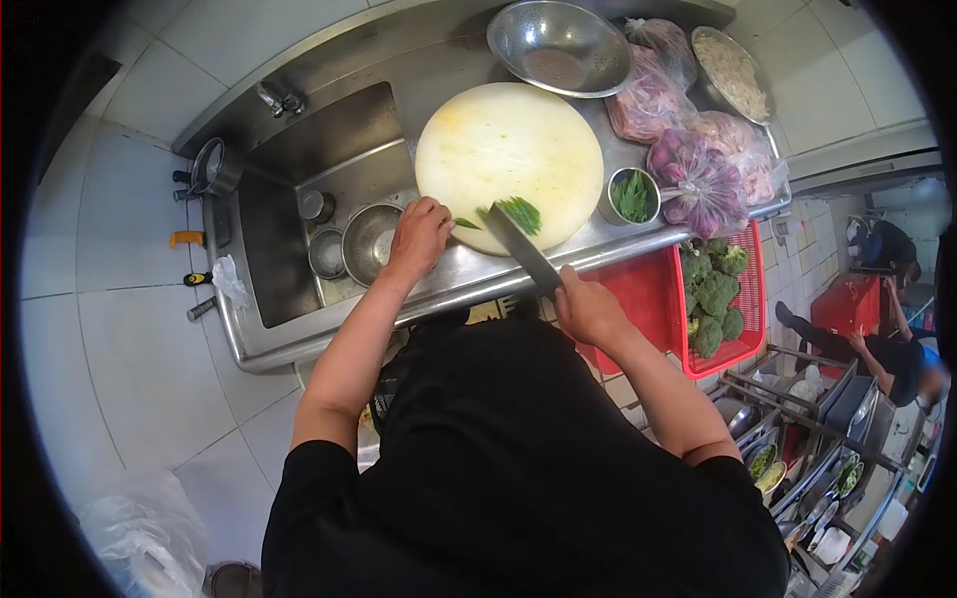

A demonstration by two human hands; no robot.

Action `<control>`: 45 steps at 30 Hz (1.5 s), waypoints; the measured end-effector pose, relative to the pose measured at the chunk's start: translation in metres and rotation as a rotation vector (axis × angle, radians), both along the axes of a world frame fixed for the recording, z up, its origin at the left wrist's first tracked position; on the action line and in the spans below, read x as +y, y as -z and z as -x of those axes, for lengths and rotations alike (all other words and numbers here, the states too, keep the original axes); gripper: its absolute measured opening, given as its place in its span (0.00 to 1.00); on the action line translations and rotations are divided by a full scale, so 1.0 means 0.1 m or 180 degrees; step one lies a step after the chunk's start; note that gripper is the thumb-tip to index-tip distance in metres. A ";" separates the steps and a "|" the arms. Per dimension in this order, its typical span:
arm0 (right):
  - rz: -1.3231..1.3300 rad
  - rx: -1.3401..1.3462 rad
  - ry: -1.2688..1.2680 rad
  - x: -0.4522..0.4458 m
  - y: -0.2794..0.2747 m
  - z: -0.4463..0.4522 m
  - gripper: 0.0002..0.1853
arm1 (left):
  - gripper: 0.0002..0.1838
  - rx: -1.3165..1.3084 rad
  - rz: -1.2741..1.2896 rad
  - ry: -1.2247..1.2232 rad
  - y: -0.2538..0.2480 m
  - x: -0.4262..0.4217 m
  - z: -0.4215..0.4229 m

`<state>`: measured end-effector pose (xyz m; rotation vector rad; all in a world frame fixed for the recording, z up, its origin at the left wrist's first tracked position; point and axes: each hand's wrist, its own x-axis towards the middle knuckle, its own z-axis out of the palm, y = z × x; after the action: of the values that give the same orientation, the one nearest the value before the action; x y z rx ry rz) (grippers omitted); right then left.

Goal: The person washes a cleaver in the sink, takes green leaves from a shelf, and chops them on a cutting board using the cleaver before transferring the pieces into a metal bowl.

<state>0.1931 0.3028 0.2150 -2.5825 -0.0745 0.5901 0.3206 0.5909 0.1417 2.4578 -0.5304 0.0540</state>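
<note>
Black cloth (pixel 518 478), flat metal knife (pixel 525 249), round pale board (pixel 498 140)

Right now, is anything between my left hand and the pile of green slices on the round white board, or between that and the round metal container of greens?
Yes: the wide metal knife in your right hand stands between your left hand and the pile. From pile to container, nothing visible blocks the way.

The right hand (pixel 593 311) hides the handle of the knife (pixel 525 249), whose blade covers part of the cut greens (pixel 521 214). Past the worktop's (pixel 478 282) right end, another person's head (pixel 934 385) is blurred. The plastic bag (pixel 145 528) on the floor (pixel 224 493) is cut off below.
</note>
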 end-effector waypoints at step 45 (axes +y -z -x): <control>-0.1971 -0.0260 0.3232 -1.69 -0.40 0.83 0.08 | 0.18 0.0090 0.0443 0.1087 0.00 -3.15 -0.45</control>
<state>0.1106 0.1342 0.2545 -1.7130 0.8349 0.0422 0.3654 0.2762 0.1415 2.1996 -0.8946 -0.0806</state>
